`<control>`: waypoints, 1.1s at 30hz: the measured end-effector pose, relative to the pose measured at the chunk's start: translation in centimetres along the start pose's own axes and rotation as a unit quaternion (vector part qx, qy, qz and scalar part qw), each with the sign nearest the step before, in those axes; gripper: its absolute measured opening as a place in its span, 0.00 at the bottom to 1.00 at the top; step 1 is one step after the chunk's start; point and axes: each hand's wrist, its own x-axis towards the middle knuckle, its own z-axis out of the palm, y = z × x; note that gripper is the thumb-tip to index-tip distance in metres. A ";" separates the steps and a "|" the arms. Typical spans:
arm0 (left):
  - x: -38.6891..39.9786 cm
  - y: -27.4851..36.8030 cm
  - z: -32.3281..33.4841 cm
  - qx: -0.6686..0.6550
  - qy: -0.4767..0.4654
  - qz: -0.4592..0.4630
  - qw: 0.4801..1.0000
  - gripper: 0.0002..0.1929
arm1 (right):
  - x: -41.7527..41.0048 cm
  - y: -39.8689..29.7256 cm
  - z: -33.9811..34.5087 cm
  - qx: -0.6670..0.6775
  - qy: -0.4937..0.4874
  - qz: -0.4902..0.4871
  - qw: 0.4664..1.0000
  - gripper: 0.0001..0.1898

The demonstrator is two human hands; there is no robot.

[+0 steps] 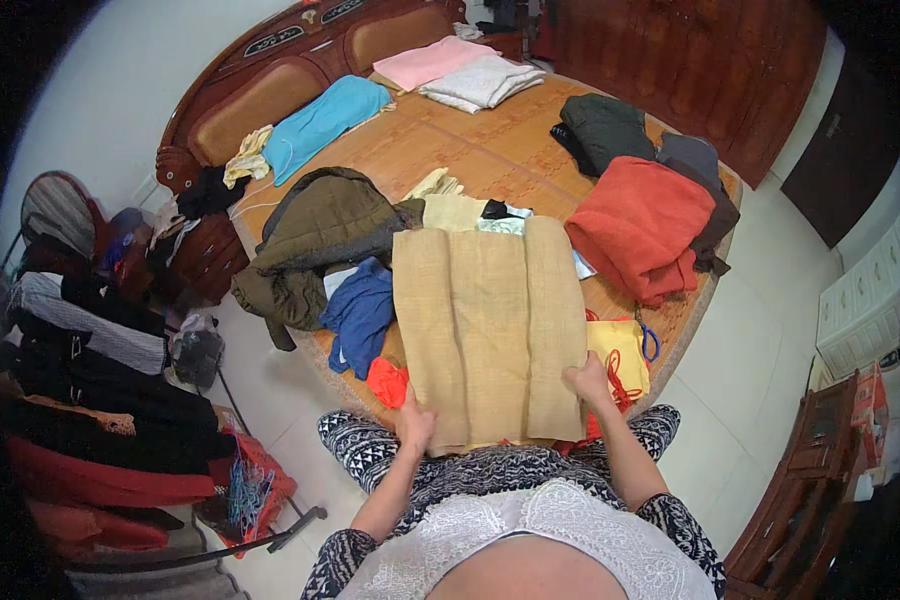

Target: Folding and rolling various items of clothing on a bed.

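A tan woven cloth (489,330) with both long sides folded inward lies over the near edge of the bed, its lower end at my lap. My left hand (415,421) grips its left edge near the bottom, beside a bright red crumpled piece (387,382). My right hand (589,379) pinches the right edge, a little higher. Right of that hand are a yellow bag with red cord (621,352) and a blue scissors handle (651,343). A blue crumpled garment (361,311) lies left of the cloth. Pale yellow fabric (454,212) shows beyond its far end.
An olive padded jacket (330,232) is heaped on the bed's left, a red folded garment (637,225) and dark clothes (607,127) on its right. A turquoise pillow (326,124) and folded pink cloth (435,61) lie by the headboard. A clothes-laden rack (112,375) stands at left.
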 end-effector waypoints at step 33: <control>1.8 2.9 7.5 0.229 0.142 0.179 0.946 0.19 | 0.7 4.1 -1.7 0.097 -0.099 0.060 0.988 0.27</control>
